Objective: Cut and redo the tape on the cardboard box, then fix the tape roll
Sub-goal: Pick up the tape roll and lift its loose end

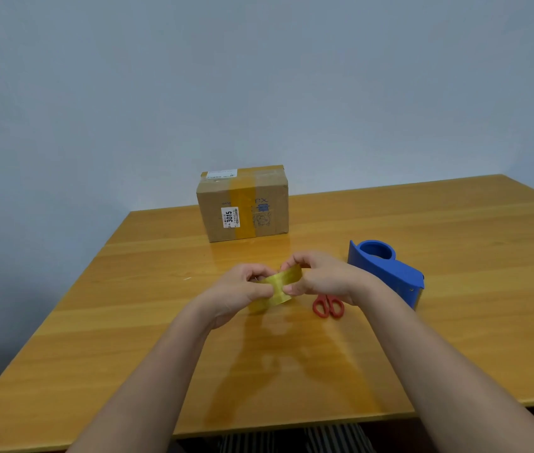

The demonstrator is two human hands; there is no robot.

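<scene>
**Tape roll in both hands, dispenser waiting empty**

Tape roll point(275, 287) held just above the table point(128, 322), near the middle, a little toward the near edge. Wide wooden top, glossy, throwing back the forearms. At the far side, cardboard box point(242, 204), flaps closed under a broad yellowish band over the top and down the near face, white labels on it; well apart from the hands. Right of the hands, blue dispenser point(386, 269) lying with its hub bare, no roll on it. Just near of that, red-handled scissors point(328, 305), blades hidden behind the right wrist.

Left hand point(239, 289) curled round the roll's left side, thumb pressed on the outer face. Right hand point(321, 277) pinching the roll's right edge between thumb and fingertips.

Judging by the sealed box and bare hub: box work probably finished, roll-fixing step in hand, likely hunting for the loose end. Next move: a fingernail under that end, then the roll seated on the hub, sticky side facing the right way, strip led out to the toothed blade.
</scene>
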